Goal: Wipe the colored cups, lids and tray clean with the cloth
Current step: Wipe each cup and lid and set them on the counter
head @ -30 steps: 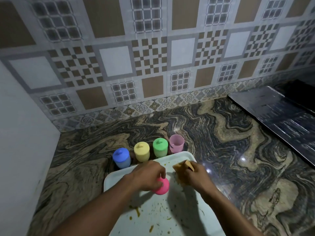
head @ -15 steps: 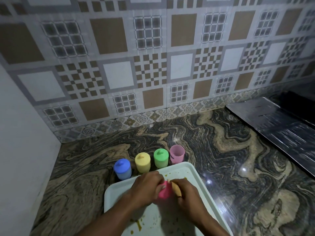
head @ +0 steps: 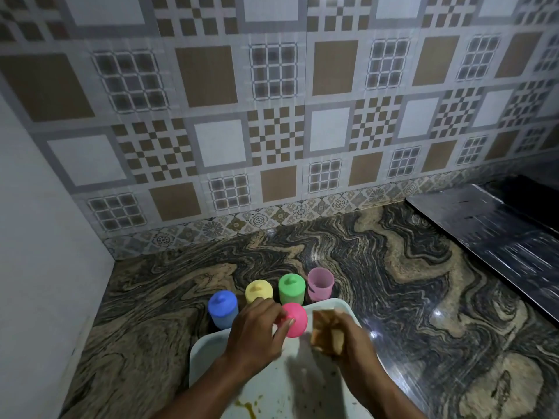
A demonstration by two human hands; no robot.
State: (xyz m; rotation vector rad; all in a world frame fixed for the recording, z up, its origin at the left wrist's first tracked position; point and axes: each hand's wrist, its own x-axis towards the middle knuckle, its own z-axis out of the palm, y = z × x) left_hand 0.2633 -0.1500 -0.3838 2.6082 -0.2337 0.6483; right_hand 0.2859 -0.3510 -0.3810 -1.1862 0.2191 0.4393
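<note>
Left hand (head: 257, 331) pinches pink lid (head: 295, 320) over far end of tray (head: 207, 353), likely steadying it for wiping. Right hand (head: 348, 343) clutches bunched cloth (head: 325, 331) just right of lid. Blue cup (head: 223, 309), yellow cup (head: 258, 293), green cup (head: 291, 288) lidded, lined beyond tray. Pink cup (head: 320, 284) open, probably awaiting lid. Near tray stained.

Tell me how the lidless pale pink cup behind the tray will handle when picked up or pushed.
The pale pink cup looks like thin translucent plastic, so probably light and hard to break. Upright and squat, it likely slides on the glossy counter rather than tipping. Its walls are round; laid over, it would probably roll.
</note>
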